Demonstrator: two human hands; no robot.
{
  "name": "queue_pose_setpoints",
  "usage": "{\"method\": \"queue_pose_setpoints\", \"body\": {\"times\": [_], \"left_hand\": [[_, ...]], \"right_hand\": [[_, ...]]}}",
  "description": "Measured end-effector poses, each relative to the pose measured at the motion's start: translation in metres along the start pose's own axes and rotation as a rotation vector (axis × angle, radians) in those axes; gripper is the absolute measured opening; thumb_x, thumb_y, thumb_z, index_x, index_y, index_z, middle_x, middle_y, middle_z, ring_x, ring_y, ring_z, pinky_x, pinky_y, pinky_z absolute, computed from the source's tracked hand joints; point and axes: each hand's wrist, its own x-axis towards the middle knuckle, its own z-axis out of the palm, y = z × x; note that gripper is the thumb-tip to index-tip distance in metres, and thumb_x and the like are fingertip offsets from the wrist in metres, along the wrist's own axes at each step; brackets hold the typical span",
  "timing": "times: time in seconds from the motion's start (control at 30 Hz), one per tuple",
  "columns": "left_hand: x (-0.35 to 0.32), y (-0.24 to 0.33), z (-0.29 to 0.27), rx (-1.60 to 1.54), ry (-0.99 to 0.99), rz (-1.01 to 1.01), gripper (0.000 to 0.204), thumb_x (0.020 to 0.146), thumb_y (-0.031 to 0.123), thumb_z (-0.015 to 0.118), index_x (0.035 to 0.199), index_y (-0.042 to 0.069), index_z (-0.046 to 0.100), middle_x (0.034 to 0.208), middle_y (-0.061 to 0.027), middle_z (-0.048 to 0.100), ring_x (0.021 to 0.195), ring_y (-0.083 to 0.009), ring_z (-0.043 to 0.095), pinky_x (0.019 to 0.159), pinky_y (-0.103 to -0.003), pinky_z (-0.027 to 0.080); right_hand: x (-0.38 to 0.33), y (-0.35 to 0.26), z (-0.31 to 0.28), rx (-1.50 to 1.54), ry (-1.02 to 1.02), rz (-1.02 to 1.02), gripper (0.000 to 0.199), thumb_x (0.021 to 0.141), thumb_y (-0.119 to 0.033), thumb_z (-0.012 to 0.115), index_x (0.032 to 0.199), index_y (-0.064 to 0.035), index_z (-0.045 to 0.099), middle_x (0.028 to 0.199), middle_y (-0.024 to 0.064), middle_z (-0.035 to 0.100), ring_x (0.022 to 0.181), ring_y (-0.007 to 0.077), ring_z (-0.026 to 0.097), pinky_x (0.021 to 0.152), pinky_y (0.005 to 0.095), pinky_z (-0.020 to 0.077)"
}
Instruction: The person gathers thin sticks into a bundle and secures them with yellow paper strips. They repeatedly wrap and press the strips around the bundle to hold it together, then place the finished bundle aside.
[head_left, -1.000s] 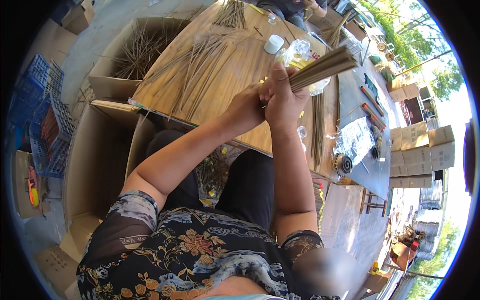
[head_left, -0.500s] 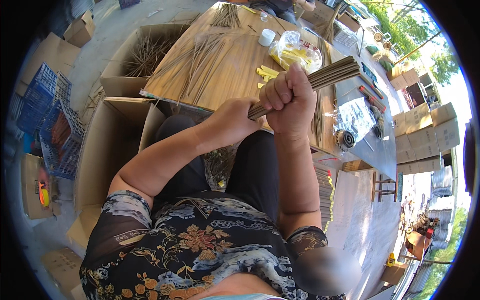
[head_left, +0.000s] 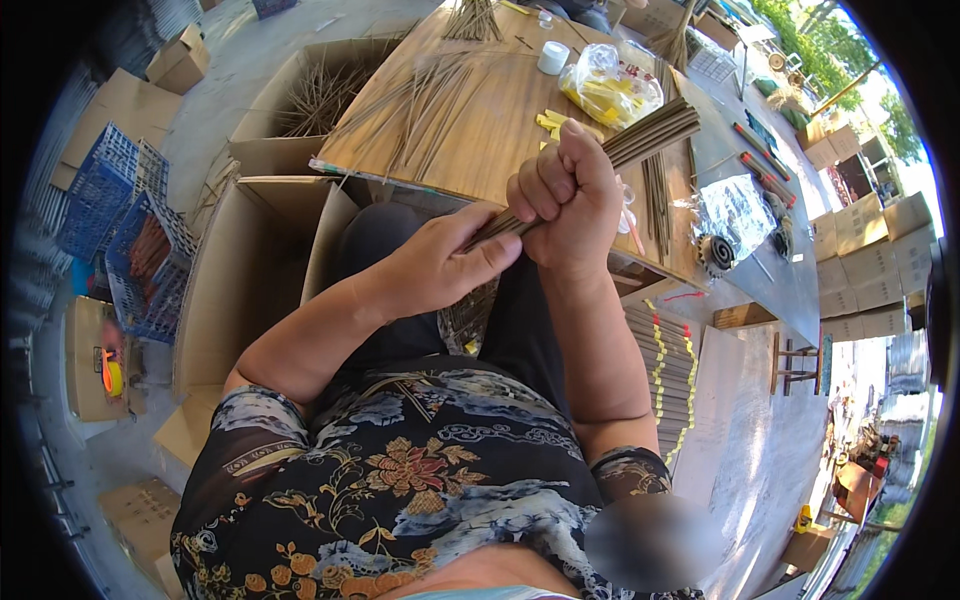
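Observation:
A bundle of thin brown sticks (head_left: 655, 135) slants up to the right in front of me, over the near edge of the wooden table (head_left: 500, 90). My right hand (head_left: 565, 205) is wrapped in a fist round its middle, thumb on top. Lower down, my left hand (head_left: 445, 255) closes round the bundle's other end, thumb lying along the sticks. That lower end is mostly hidden by the hand. Loose sticks of the same kind (head_left: 425, 110) lie spread on the tabletop beyond my left hand.
Yellow strips (head_left: 553, 122) and a clear bag of yellow pieces (head_left: 610, 88) lie past the bundle, near a white jar (head_left: 552, 57). An open cardboard box (head_left: 240, 270) stands left of my knees. Stacked sticks with yellow and red bands (head_left: 660, 365) are at right. Another person sits across.
My left hand has slid a little left and down, its thumb now showing along the sticks. The bundle's upper end has shifted slightly left. The whole view has moved slightly.

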Motion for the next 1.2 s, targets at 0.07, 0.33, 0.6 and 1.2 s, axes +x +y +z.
{"method": "queue_pose_setpoints", "body": {"times": [0.07, 0.33, 0.6, 1.2], "left_hand": [[-0.008, 0.008, -0.006, -0.25, -0.081, -0.219, 0.03, 0.093, 0.031, 0.041, 0.092, 0.002, 0.05, 0.07, -0.0031, 0.051, 0.061, -0.0084, 0.046, 0.056, -0.022, 0.041], [-0.02, -0.005, -0.009, -0.224, -0.126, -0.09, 0.036, 0.094, 0.036, 0.035, 0.091, 0.002, 0.047, 0.067, -0.0005, 0.049, 0.056, -0.005, 0.044, 0.051, -0.018, 0.037], [-0.028, -0.001, -0.018, -0.476, -0.125, -0.405, 0.046, 0.092, 0.046, 0.033, 0.09, 0.002, 0.048, 0.061, -0.0022, 0.047, 0.045, -0.0043, 0.039, 0.041, -0.016, 0.031], [-0.013, -0.04, -0.042, -0.177, 0.121, -0.364, 0.034, 0.094, 0.036, 0.033, 0.087, 0.005, 0.046, 0.06, 0.0001, 0.043, 0.045, -0.0036, 0.037, 0.041, -0.016, 0.031]], "right_hand": [[-0.002, 0.004, -0.002, 0.047, -0.028, 0.035, 0.03, 0.085, -0.015, 0.046, 0.057, -0.0104, 0.034, 0.045, -0.0009, 0.03, 0.035, 0.01, 0.028, 0.034, 0.0263, 0.0289], [-0.01, 0.014, 0.004, 0.078, -0.011, 0.123, 0.031, 0.085, -0.018, 0.046, 0.057, -0.0113, 0.035, 0.045, -0.0019, 0.03, 0.035, 0.0098, 0.028, 0.034, 0.0254, 0.0283], [-0.004, 0.036, -0.007, 0.185, 0.039, 0.216, 0.032, 0.084, -0.017, 0.049, 0.056, -0.0104, 0.035, 0.044, -0.0004, 0.031, 0.034, 0.0105, 0.03, 0.032, 0.0256, 0.0285], [0.087, 0.039, -0.048, -0.252, -0.105, 0.041, 0.045, 0.09, -0.045, 0.038, 0.102, -0.003, 0.049, 0.084, 0.011, 0.054, 0.077, 0.021, 0.053, 0.074, 0.0339, 0.0426]]}}
